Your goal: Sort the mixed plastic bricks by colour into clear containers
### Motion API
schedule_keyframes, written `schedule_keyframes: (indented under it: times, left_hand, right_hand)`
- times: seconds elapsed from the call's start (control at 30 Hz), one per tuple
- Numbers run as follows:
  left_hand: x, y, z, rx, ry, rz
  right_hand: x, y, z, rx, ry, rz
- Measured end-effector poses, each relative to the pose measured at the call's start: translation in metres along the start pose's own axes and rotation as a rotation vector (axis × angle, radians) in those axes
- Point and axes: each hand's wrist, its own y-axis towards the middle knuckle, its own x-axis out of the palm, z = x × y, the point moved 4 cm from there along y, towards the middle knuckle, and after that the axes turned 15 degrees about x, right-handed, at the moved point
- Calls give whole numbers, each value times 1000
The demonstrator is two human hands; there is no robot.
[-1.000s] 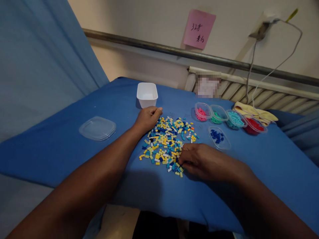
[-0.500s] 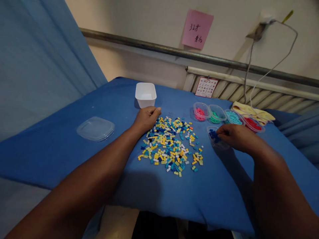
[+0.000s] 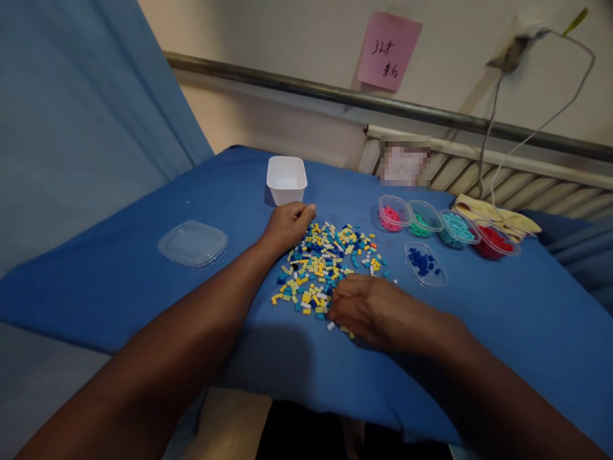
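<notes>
A loose pile of small building bricks (image 3: 313, 271) in yellow, white, teal and dark blue is spread over the blue cloth. At the pile's far left edge rests my left hand (image 3: 290, 225), its fingers curled; whatever is inside them is hidden. My right hand (image 3: 366, 308) is down at the near right side of the pile, fingers bent together among the bricks, with the fingertips out of sight. To its right lies a shallow clear tub (image 3: 437, 278) with dark blue bricks (image 3: 421, 260) inside.
Clear tubs hold pink bricks (image 3: 390, 218), green bricks (image 3: 419, 223), light blue bricks (image 3: 457, 228) and red bricks (image 3: 493, 241). Behind my left hand stands a white container (image 3: 286, 191). Clear lids (image 3: 192, 243) lie at left, a yellow cloth (image 3: 507, 217) at right.
My right hand has moved left from the tub of dark blue bricks to the brick pile. My left hand stays by the pile, and the view has shifted slightly.
</notes>
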Motion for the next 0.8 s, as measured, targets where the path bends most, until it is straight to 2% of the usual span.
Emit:
schedule_keyframes:
  times: [0.27, 0.37, 0.47, 0.6, 0.8]
  left_hand:
    - [-1, 0, 3, 27, -10, -2]
    - [-1, 0, 4, 24, -7, 6]
    - [0, 0, 2, 14, -11, 3]
    - [1, 0, 0, 16, -18, 8]
    - [1, 0, -1, 31, -23, 7]
  right_hand:
    - [-17, -22, 55, 142, 5, 62]
    - [-20, -26, 63, 188, 18, 42]
    - [-22, -25, 55, 186, 26, 47]
    - [-16, -18, 31, 135, -48, 25]
    - [0, -10, 14, 229, -255, -8]
